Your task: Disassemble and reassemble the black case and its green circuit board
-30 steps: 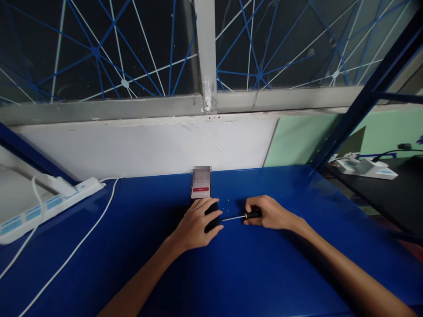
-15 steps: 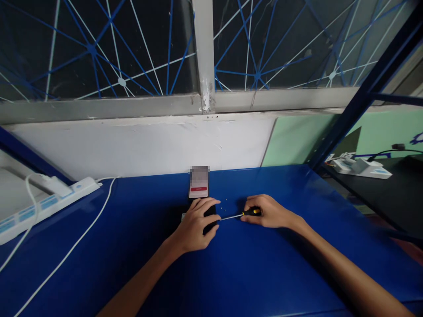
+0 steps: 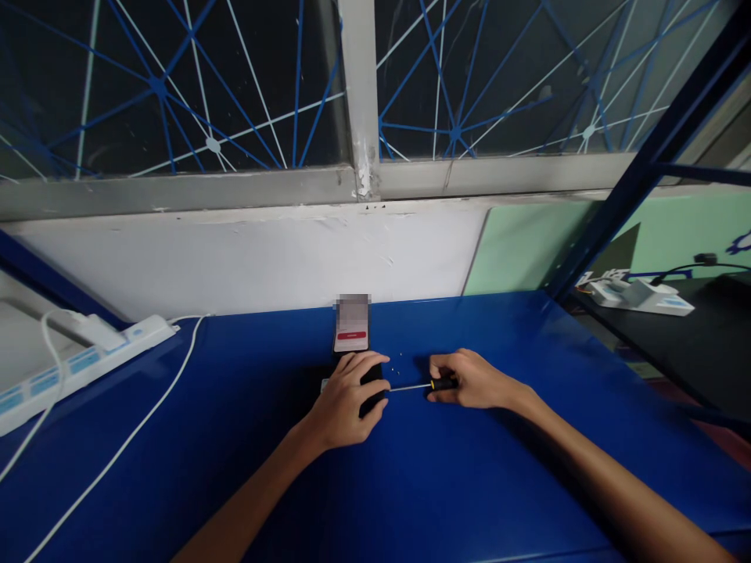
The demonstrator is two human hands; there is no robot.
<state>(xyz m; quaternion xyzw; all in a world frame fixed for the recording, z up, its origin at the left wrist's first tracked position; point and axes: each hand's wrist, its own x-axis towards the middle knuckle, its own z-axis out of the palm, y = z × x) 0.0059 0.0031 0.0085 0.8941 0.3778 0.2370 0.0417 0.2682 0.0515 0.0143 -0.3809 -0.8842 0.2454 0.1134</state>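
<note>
My left hand (image 3: 345,402) is closed over a dark, boxy object (image 3: 371,403) on the blue table, its fingers reaching across to the right side. Most of that object is hidden under the hand, so its kind does not show. Between the fingers of my right hand (image 3: 482,380) is a screwdriver (image 3: 443,384) with a black and yellow handle. It lies nearly level, its thin shaft pointing left. The tip meets the object's right side by my left fingertips; exact contact is too small to see. Several tiny pieces, perhaps screws (image 3: 398,372), lie just above the shaft.
Behind my left hand a phone (image 3: 352,338) with a lit screen stands tilted. A white power strip (image 3: 88,361) and its cable (image 3: 153,407) occupy the left side of the blue table (image 3: 458,493). Blue frame posts (image 3: 610,223) rise at both sides.
The fingers of my right hand have shifted slightly on the screwdriver, and its handle looks turned, with less yellow showing. My left hand stays on the dark object.
</note>
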